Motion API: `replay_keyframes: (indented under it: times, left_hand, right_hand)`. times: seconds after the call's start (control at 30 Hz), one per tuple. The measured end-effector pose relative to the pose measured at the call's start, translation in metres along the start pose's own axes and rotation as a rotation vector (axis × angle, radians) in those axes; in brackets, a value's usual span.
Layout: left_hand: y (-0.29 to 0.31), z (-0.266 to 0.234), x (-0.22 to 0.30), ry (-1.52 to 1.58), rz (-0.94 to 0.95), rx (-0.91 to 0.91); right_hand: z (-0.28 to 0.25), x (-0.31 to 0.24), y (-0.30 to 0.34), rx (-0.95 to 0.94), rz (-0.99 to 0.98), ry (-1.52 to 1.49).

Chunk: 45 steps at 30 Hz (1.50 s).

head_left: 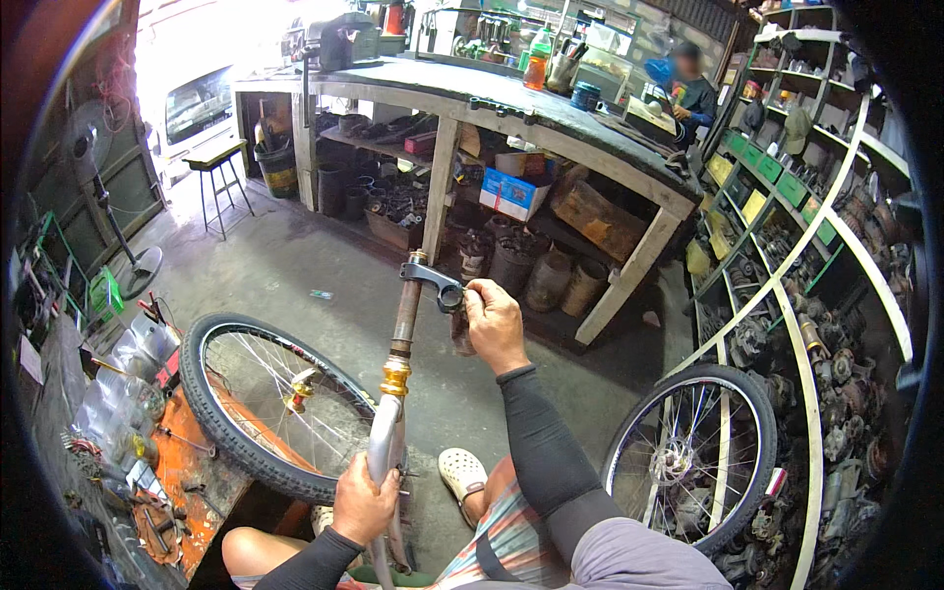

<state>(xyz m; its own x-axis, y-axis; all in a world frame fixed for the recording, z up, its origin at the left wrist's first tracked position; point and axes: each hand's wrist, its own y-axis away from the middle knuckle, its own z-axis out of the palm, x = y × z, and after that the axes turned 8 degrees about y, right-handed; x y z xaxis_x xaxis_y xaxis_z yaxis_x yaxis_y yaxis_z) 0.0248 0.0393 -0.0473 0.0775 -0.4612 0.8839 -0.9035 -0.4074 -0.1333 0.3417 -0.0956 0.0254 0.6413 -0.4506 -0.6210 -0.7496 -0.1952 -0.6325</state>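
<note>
Before me stands a silver bicycle fork [384, 433], its worn steerer tube [404, 317] pointing up and slightly tilted. Gold headset parts [395, 377] ring the base of that tube. My left hand [365, 500] is closed around the fork below them. Around the upper steerer tube sits a black handlebar stem [433, 276], with a round clamp at its free end. My right hand [493, 327] pinches that clamp end between thumb and fingers. A bicycle wheel [280, 408] leans to the left of the fork, next to my left hand.
Another bicycle wheel [691, 457] leans at the right against shelves [821, 226] of metal parts. A workbench [457, 88] crosses the back, with boxes and pots beneath. Low at left, an orange surface [192, 472] bears tools and containers. A person [688, 93] is beyond the bench.
</note>
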Motion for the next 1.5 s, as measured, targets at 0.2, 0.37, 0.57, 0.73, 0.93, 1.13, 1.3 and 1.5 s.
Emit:
replay_keyframes:
  times: [0.2, 0.37, 0.57, 0.73, 0.93, 1.13, 1.3, 1.5]
  left_hand:
    - [0.001, 0.0, 0.007, -0.022, -0.011, -0.042]
    - [0.0, 0.0, 0.008, -0.002, -0.048, -0.037]
    - [0.001, 0.002, 0.004, -0.001, -0.031, -0.034]
    - [0.001, -0.001, 0.005, -0.026, 0.003, -0.068]
    - [-0.002, 0.008, 0.004, -0.01, -0.006, -0.09]
    - [-0.001, 0.002, 0.002, -0.025, -0.066, -0.099]
    - [0.0, 0.002, 0.003, -0.028, -0.03, -0.092]
    - [-0.001, -0.001, 0.007, 0.02, -0.048, -0.066]
  right_hand:
    - [0.001, 0.023, -0.006, -0.164, 0.222, -0.126]
    - [0.008, 0.017, 0.001, -0.091, 0.135, -0.021]
    - [0.006, 0.017, 0.001, -0.059, 0.102, 0.012]
    - [0.006, 0.026, -0.006, -0.214, 0.451, -0.542]
    - [0.002, 0.075, -0.004, -0.024, 0.028, -0.087]
    - [0.005, 0.048, 0.002, -0.21, 0.328, -0.317]
    - [0.002, 0.048, -0.001, -0.23, 0.29, -0.229]
    - [0.014, 0.051, 0.002, -0.173, 0.239, -0.158]
